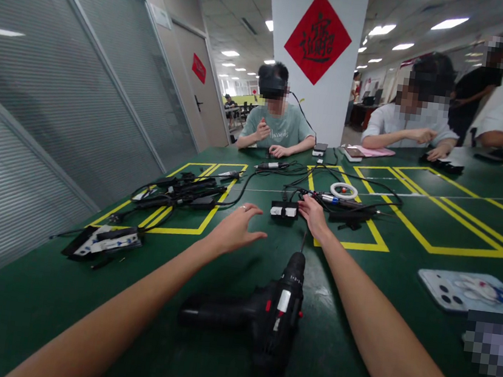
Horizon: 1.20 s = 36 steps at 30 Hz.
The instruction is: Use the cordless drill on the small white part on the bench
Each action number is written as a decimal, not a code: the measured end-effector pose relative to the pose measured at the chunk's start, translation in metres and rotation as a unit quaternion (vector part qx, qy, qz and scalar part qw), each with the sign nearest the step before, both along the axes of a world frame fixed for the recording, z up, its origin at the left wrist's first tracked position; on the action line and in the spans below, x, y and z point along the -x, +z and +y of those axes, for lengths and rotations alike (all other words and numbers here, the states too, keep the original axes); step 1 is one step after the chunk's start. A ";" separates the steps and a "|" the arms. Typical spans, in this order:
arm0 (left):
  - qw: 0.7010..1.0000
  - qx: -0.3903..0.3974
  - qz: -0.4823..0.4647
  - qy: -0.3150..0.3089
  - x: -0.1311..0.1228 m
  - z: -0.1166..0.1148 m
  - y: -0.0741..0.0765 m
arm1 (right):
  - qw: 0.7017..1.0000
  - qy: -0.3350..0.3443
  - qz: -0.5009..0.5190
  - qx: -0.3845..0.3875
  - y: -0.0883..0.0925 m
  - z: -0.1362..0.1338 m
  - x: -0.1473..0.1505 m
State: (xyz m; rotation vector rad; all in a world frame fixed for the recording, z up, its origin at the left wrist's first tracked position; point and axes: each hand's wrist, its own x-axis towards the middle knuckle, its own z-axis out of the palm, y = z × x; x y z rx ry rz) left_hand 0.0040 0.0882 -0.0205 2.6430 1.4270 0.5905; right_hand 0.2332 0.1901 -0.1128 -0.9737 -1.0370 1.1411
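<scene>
A small black block with a white label (284, 211) sits on the green table, between my two hands. My left hand (238, 228) is to its left, apart from it, with thumb and fingers spread and nothing held. On its other side my right hand (313, 216) has its fingertips at the block's right edge; whether they touch it I cannot tell. Those fingers are slightly bent and appear to hold nothing. Between my forearms lies a black cordless drill (279, 314), its bit (304, 242) pointing away from me and its handle to the left.
Tangled black cables and tools (182, 192) lie at left, near black-and-white pieces (105, 241). A white ring (343, 191) and pen-like tools (324, 197) are beyond my right hand. A phone (472, 293) lies at right. Co-workers sit across the table; yellow tape marks rectangles.
</scene>
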 end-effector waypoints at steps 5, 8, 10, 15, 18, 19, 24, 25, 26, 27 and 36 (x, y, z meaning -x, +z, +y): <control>0.991 -0.118 0.005 -0.061 -0.030 0.056 -0.030 | 0.999 0.009 -0.042 -0.030 0.001 -0.003 0.002; 0.990 -0.120 0.000 -0.076 -0.041 0.066 -0.044 | 0.988 0.007 -0.136 -0.071 0.004 -0.007 0.004; 0.989 -0.124 -0.008 -0.077 -0.042 0.067 -0.051 | 0.979 0.007 -0.186 -0.088 0.005 -0.010 0.007; 0.989 -0.132 -0.030 -0.067 -0.038 0.066 -0.059 | 0.970 0.021 -0.220 -0.105 0.005 -0.012 0.011; 0.987 -0.136 -0.042 -0.068 -0.037 0.063 -0.057 | 0.968 0.030 -0.228 -0.100 0.006 -0.014 0.010; 0.987 -0.138 -0.047 -0.068 -0.038 0.061 -0.056 | 0.967 0.028 -0.232 -0.099 0.008 -0.015 0.009; 0.983 -0.158 -0.078 -0.051 -0.035 0.054 -0.048 | 0.953 -0.078 -0.229 -0.180 0.037 -0.030 0.015; 0.981 -0.167 -0.087 -0.044 -0.035 0.053 -0.046 | 0.955 -0.075 -0.216 -0.189 0.045 -0.034 0.020; 0.979 -0.177 -0.097 -0.038 -0.036 0.052 -0.044 | 0.961 -0.051 -0.199 -0.186 0.052 -0.037 0.026; 0.976 -0.188 -0.106 -0.034 -0.037 0.052 -0.042 | 0.969 -0.013 -0.177 -0.172 0.058 -0.039 0.033; 0.975 -0.174 -0.121 -0.059 -0.042 0.049 -0.037 | 0.995 0.072 -0.037 -0.061 0.052 -0.026 0.049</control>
